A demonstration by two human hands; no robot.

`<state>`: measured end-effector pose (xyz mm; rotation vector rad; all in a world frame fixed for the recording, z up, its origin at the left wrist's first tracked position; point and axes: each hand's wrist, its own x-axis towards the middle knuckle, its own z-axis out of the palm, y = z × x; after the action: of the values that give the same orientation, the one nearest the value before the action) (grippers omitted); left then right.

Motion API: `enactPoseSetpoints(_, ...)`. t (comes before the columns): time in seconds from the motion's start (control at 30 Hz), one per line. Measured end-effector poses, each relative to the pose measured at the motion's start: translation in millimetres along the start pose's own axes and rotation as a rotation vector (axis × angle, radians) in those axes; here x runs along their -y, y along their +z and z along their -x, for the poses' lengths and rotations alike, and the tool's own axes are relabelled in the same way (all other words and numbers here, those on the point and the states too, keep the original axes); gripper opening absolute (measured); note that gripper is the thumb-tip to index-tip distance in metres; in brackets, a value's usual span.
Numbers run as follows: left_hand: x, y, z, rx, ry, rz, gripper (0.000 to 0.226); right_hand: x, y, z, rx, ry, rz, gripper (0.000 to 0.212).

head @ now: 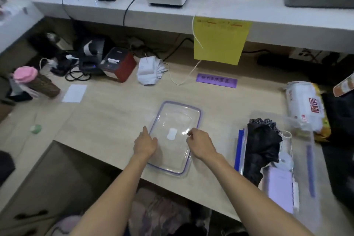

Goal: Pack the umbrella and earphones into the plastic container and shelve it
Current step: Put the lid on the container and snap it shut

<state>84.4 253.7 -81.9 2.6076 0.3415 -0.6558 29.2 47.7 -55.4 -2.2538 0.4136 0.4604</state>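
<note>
Clear lid with a purple seal lying flat on the wooden desk, near its front edge, a small white patch showing at its middle. Left hand laid on the lid's left rim, fingers fairly straight and together, gripping nothing as far as can be seen. Right hand over the lid's right part, fingers curled in, thumb and forefinger close together at the lid's surface; cannot tell whether pinching anything. To the right, well apart from the lid, a clear container standing on the desk with a folded black umbrella inside, a checked edge showing at the umbrella's far end. Beside the umbrella in the same container, a small round white thing with a thin white cord, probably the earphones, and a pale lilac box nearer the front. Blue clip along the container's left side. Behind the container, a white and yellow pack with red print. Farther back, a purple label on the desk, a yellow sheet hanging from the white shelf, a red and black printer, a wad of white slips, a white paper and a pink-capped bottle at far left.
</note>
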Motion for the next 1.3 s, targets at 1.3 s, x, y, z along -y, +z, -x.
enactPoseSetpoints(1.3, -141.5, 27.7, 56.6, 0.306, 0.119, 0.898, 0.028, 30.0, -117.0, 10.2, -0.299, 0.194, 0.107, 0.021)
